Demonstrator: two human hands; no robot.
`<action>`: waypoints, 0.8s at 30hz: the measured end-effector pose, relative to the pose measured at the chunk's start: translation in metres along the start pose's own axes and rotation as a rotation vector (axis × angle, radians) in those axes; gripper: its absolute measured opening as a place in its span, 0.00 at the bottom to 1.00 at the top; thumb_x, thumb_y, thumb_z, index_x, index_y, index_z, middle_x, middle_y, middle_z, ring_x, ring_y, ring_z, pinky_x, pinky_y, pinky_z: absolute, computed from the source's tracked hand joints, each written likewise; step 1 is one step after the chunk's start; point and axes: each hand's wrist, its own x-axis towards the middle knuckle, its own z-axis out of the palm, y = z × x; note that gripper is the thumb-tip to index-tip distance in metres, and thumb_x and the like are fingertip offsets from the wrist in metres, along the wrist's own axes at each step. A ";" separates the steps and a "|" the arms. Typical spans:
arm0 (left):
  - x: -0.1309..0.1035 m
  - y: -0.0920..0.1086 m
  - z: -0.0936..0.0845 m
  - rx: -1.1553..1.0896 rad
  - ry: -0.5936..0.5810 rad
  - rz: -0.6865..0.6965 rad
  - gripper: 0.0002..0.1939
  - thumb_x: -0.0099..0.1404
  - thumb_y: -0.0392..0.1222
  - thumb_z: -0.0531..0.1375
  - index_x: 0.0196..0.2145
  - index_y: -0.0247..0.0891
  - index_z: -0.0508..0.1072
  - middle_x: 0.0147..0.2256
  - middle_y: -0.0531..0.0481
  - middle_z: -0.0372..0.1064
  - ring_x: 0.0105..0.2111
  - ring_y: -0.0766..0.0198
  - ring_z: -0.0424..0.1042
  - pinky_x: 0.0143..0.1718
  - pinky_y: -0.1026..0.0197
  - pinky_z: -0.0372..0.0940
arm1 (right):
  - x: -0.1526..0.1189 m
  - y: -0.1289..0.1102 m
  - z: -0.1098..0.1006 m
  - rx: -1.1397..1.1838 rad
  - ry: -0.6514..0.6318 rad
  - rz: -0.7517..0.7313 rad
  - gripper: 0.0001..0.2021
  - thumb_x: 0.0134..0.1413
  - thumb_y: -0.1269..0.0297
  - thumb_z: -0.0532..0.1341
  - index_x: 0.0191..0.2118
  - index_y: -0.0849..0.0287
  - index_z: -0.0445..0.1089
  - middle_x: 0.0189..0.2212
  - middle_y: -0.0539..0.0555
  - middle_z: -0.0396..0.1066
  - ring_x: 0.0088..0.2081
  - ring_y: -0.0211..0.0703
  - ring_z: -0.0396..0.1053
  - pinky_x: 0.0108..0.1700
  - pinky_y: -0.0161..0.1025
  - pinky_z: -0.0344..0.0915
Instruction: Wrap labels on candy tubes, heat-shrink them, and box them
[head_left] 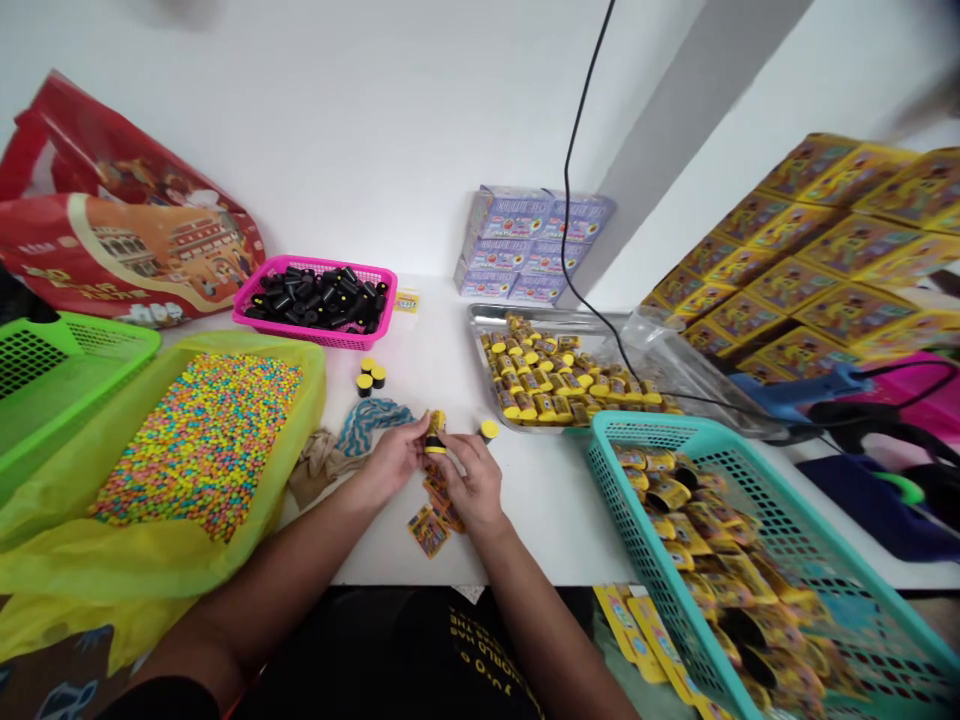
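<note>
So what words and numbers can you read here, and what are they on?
"WORLD HAS": yellow letters on the black shirt; the rest there is hard to make out.
Purple boxes: lettering too blurred to read.
Red bag: pale writing, too blurred.
Stacked yellow boxes: too blurred.
Little cards and the yellow container being held: print too small.
I can't read any numbers.

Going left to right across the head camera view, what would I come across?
Light green basket → small multicoloured balls → three yellow-topped black cylinders → left hand → small yellow-labelled container → right hand → metal tray → teal basket.
</note>
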 end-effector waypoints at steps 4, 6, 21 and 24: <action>-0.005 -0.004 0.003 0.070 -0.009 0.064 0.17 0.47 0.45 0.74 0.29 0.32 0.75 0.26 0.51 0.72 0.24 0.68 0.70 0.28 0.64 0.65 | -0.001 -0.002 -0.001 0.048 0.035 0.061 0.12 0.60 0.65 0.61 0.49 0.50 0.74 0.38 0.55 0.73 0.40 0.45 0.72 0.42 0.44 0.72; -0.008 -0.005 0.004 0.065 -0.011 0.043 0.17 0.46 0.44 0.75 0.26 0.32 0.74 0.25 0.52 0.71 0.24 0.69 0.70 0.28 0.65 0.65 | -0.001 -0.003 -0.003 0.070 0.048 0.060 0.10 0.61 0.65 0.61 0.46 0.51 0.75 0.36 0.55 0.74 0.38 0.45 0.72 0.40 0.43 0.71; -0.004 0.006 -0.002 0.103 -0.079 -0.140 0.09 0.55 0.42 0.69 0.30 0.33 0.76 0.26 0.48 0.74 0.25 0.66 0.71 0.29 0.65 0.64 | 0.000 -0.002 -0.008 0.120 0.028 0.053 0.10 0.61 0.66 0.60 0.45 0.51 0.76 0.32 0.54 0.74 0.35 0.45 0.70 0.38 0.44 0.70; -0.004 0.004 -0.001 0.148 -0.061 -0.111 0.11 0.55 0.44 0.70 0.28 0.34 0.75 0.25 0.49 0.73 0.24 0.66 0.71 0.28 0.64 0.63 | 0.000 -0.003 -0.010 0.160 0.059 0.038 0.08 0.60 0.67 0.60 0.40 0.51 0.77 0.31 0.54 0.73 0.33 0.44 0.70 0.36 0.44 0.69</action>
